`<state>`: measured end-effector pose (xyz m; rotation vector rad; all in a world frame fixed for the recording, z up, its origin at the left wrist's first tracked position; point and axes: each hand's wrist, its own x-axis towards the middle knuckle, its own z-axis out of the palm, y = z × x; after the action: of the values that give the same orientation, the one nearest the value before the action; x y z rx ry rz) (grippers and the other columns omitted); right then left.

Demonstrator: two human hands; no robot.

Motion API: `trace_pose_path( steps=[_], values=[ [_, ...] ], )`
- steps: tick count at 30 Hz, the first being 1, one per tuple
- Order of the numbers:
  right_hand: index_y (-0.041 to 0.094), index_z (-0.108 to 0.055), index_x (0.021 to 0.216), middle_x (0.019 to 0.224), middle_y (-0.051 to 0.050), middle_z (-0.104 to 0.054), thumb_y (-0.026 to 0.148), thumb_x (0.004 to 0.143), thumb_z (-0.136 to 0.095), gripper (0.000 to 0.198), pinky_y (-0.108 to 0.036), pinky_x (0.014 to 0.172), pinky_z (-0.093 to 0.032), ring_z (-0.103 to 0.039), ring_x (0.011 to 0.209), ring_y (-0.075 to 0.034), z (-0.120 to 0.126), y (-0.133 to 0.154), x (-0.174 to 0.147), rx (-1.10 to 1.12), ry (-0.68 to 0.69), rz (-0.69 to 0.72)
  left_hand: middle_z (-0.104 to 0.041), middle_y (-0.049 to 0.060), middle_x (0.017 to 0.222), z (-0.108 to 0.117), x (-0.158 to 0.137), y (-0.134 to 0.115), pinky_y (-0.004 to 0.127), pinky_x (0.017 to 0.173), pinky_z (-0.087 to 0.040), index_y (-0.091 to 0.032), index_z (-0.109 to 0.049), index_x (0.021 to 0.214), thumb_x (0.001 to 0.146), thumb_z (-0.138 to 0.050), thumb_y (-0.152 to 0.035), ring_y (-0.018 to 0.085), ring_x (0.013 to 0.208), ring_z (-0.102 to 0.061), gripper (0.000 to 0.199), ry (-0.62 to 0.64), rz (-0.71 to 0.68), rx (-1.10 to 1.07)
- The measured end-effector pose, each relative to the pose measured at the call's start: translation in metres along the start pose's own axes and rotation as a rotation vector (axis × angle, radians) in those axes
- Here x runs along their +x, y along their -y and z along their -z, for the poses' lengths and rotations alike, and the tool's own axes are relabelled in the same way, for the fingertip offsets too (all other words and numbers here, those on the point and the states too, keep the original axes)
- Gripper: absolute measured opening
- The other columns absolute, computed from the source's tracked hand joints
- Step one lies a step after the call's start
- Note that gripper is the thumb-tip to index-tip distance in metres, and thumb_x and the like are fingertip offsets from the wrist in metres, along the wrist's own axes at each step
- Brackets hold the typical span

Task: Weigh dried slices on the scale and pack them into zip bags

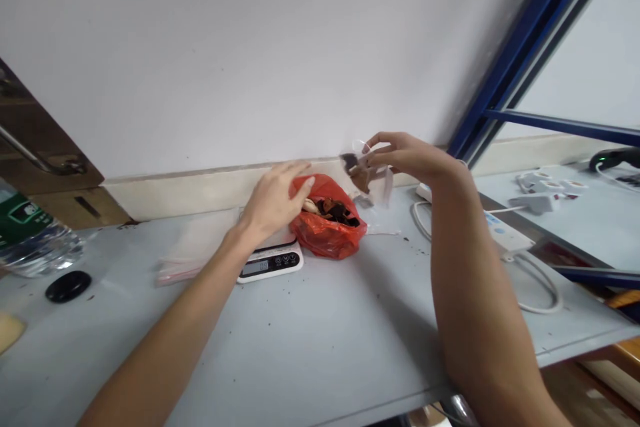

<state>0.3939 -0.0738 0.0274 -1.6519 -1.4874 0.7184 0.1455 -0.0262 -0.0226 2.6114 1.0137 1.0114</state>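
A red plastic bag (pixel 327 238) sits with its mouth open, and dark, brown and pale dried pieces (pixel 333 209) show inside. My left hand (pixel 275 199) is at its left rim, the rim between thumb and outstretched fingers. Beyond the bag, to its right, my right hand (pixel 403 152) pinches a small clear plastic bag (pixel 383 180) containing dark and brown pieces. Partly hidden under my left hand is a white digital scale (pixel 295 263) with lit digits too small to read surely. Flat clear bags (pixel 185 260) lie left of the scale.
On the left stand a water bottle (pixel 25 227) and a black round lid (pixel 69 286). At right are a white power strip (pixel 507 237), looping cable (pixel 547 309) and blue metal frame (pixel 520 53). A wall (pixel 280 53) rises behind the table (pixel 300 340).
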Motion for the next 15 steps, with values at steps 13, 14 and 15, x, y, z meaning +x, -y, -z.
trace_pose_path(
  steps=[13,14,15],
  values=[
    [0.021,-0.064,0.097,0.08,0.0,-0.073,0.047,0.083,-0.074,0.03,-0.025,0.065,-0.055,-0.068,0.072,-0.016,-0.059,0.019,0.011,0.508,0.518,0.123,-0.072,0.004,0.088,0.046,-0.004,0.023,0.034,0.088,-0.057,-0.018,-0.063,0.084,0.077,-0.071,-0.038,0.019,0.086,-0.07,0.022,-0.193,0.18,-0.474],
    [0.021,-0.067,0.096,0.081,-0.002,-0.074,0.055,0.085,-0.068,0.036,-0.027,0.066,-0.056,-0.069,0.074,-0.017,-0.06,0.019,0.012,0.493,0.514,0.08,-0.071,0.003,0.086,0.048,-0.003,0.028,0.033,0.086,-0.057,-0.019,-0.062,0.083,0.076,-0.071,-0.036,0.019,0.084,-0.069,0.02,-0.257,0.205,-0.447],
    [0.02,-0.069,0.093,0.08,-0.004,-0.074,0.062,0.086,-0.065,0.043,-0.029,0.068,-0.057,-0.069,0.075,-0.019,-0.061,0.019,0.012,0.467,0.526,0.049,-0.071,0.003,0.086,0.05,-0.003,0.032,0.033,0.084,-0.058,-0.019,-0.061,0.082,0.076,-0.071,-0.035,0.018,0.082,-0.069,0.019,-0.309,0.229,-0.419]
  ],
)
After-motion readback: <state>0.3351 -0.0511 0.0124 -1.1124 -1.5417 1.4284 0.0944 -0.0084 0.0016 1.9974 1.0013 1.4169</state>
